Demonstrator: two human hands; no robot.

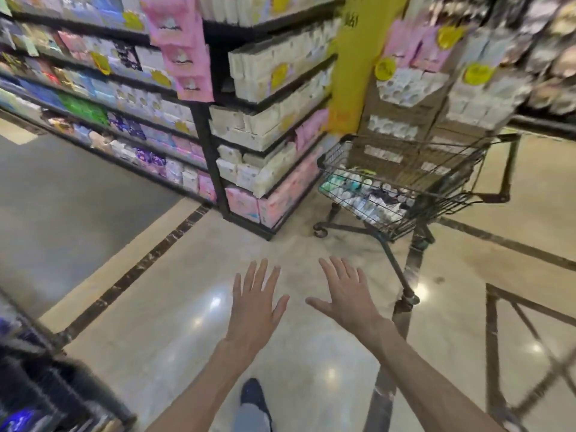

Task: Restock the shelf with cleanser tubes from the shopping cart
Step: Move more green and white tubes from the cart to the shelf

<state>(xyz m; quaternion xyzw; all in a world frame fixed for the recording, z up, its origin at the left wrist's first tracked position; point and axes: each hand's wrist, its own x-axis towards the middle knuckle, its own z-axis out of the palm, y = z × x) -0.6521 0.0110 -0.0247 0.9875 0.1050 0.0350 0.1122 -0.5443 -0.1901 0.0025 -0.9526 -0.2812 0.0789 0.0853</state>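
left hand (257, 302) flat, empty | right hand (344, 294) flat, empty | shopping cart (402, 185) ahead

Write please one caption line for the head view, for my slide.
Both hands, left and right, spread open and empty over the floor, short of the shopping cart holding tubes.

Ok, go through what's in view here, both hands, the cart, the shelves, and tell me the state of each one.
Left hand: open, fingers spread, holding nothing.
Right hand: open, fingers spread, holding nothing.
Shopping cart: standing on the floor by the shelf end, apart from both hands.
Cleanser tubes: lying in a loose pile in the cart's basket.
End shelf: stocked with pale boxes on several levels.
Picture: blurred, so labels cannot be read.
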